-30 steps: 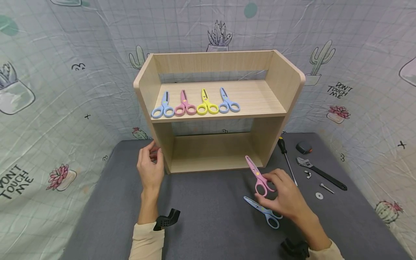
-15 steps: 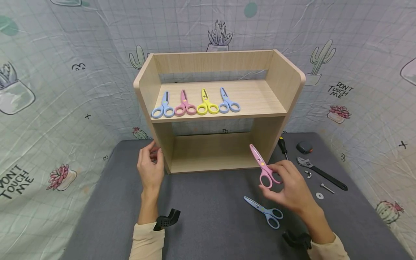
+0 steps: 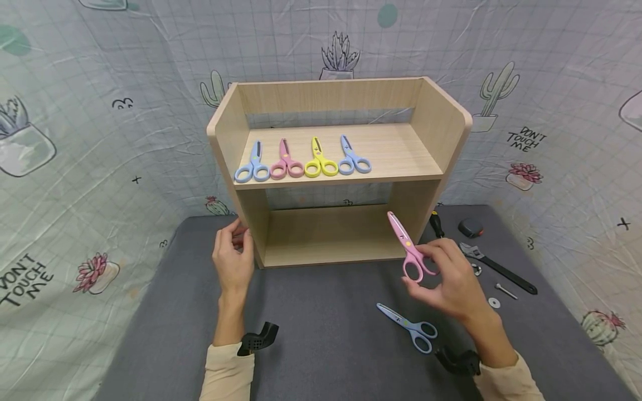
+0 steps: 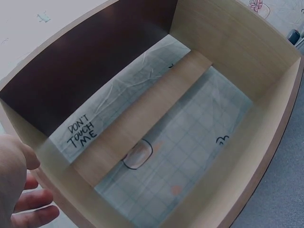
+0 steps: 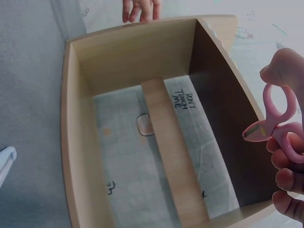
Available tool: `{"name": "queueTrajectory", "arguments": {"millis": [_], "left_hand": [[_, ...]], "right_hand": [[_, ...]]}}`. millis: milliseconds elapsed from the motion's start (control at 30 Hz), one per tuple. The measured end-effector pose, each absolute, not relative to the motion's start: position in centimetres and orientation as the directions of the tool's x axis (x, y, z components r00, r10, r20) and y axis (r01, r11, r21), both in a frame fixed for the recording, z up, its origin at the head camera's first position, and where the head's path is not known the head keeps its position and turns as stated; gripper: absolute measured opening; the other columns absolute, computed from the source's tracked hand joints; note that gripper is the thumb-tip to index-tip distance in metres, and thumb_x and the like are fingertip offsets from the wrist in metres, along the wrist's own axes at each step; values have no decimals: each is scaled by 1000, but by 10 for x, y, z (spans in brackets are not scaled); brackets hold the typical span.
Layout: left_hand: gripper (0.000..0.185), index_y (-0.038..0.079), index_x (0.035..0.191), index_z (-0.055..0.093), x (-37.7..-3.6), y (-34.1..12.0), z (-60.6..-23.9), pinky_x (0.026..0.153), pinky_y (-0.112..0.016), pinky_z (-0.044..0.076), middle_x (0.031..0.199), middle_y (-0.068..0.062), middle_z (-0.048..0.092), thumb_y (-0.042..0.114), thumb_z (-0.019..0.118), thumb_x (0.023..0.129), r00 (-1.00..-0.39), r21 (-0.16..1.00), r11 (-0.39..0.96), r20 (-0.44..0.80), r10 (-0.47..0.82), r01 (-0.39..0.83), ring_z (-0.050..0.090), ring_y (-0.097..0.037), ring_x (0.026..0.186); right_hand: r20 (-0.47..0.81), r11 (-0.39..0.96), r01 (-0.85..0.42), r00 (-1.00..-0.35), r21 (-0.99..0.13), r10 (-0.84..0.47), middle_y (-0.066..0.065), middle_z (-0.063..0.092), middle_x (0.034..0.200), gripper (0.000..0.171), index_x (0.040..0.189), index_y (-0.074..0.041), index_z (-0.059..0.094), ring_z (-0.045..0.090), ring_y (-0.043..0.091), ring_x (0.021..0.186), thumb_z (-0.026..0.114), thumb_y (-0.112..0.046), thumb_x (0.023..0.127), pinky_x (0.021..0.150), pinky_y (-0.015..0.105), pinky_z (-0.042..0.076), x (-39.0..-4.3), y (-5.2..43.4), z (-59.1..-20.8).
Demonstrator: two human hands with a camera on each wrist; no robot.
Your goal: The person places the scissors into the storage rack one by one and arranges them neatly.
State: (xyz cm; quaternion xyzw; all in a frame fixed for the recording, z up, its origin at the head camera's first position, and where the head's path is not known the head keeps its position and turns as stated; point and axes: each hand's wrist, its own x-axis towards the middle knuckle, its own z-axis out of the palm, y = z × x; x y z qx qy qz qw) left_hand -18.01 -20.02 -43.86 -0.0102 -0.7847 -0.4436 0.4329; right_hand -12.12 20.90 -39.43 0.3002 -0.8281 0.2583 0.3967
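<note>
My right hand (image 3: 448, 278) pinches pink scissors (image 3: 411, 253) by the handles, blades pointing up and away, raised in front of the shelf's lower right. The right wrist view also shows these scissors at its right edge. My left hand (image 3: 234, 256) rests its fingers at the outer left side of the wooden shelf (image 3: 326, 96) and holds nothing. On the upper board lie blue scissors (image 3: 256, 161), pink scissors (image 3: 284, 153), yellow scissors (image 3: 316, 153) and more blue scissors (image 3: 349, 149), side by side, blades toward the back. Another blue pair of scissors (image 3: 401, 319) lies on the table below my right hand.
Right of the shelf lie a screwdriver (image 3: 436, 224), a tape measure (image 3: 470, 227), an adjustable wrench (image 3: 501, 272), a bolt (image 3: 505, 291) and a washer (image 3: 494, 303). The grey tabletop (image 3: 311, 334) spreads in front. A patterned cloth hangs behind and at both sides.
My right hand has lifted the pink scissors up and slightly right, away from the blue pair on the table. The left hand stays in place at the shelf's side.
</note>
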Motion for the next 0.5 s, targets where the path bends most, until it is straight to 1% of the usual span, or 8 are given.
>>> {"name": "queueTrajectory", "arguments": {"millis": [233, 500], "left_hand": [[29, -5, 123, 64, -179, -199, -437, 68, -8, 45, 102, -22, 64, 9, 62, 98, -632, 695, 604, 679, -373, 390, 64, -31, 75], [30, -6, 123, 64, -178, -199, -436, 69, -5, 43, 103, -23, 63, 8, 62, 97, -636, 695, 610, 675, -374, 380, 64, -31, 76]], "right_hand": [[833, 687, -706, -476, -173, -280, 12, 63, 93, 69, 102, 4, 70, 52, 18, 84, 62, -62, 85, 66, 19, 41, -129, 208, -383], [864, 668, -730, -421, -143, -276, 17, 63, 91, 66, 101, 7, 69, 53, 25, 86, 65, -56, 85, 69, 23, 40, -142, 202, -359]]}}
